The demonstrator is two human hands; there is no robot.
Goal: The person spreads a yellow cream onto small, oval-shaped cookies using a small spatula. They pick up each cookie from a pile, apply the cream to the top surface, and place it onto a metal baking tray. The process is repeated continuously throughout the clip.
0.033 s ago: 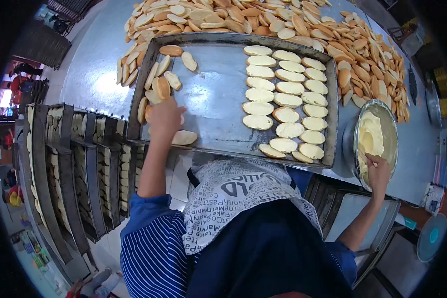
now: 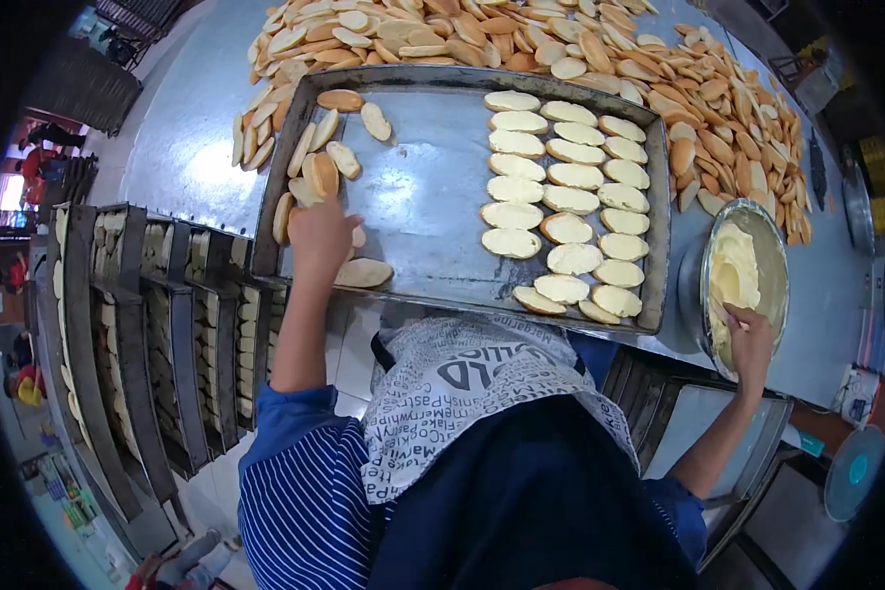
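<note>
A shallow metal baking tray lies in front of me. At its right, slices of bread spread with pale cream stand in three columns. Loose bread slices gather along its left side. My left hand is down among them, back of the hand up. A pale slice shows beside its thumb; most fingers are hidden beneath the hand, so its hold is unclear. My right hand is closed over the near rim of a metal bowl of pale yellow cream. What it grips is hidden.
A large heap of bread slices covers the table's far side and runs down to the right. At the left stand metal racks of filled trays. Below the bowl is another tray; a round scale-like disc sits at the far right.
My left hand has shifted slightly left and toward me, uncovering a little more of the near slice's edge. My right hand stays at the bowl.
</note>
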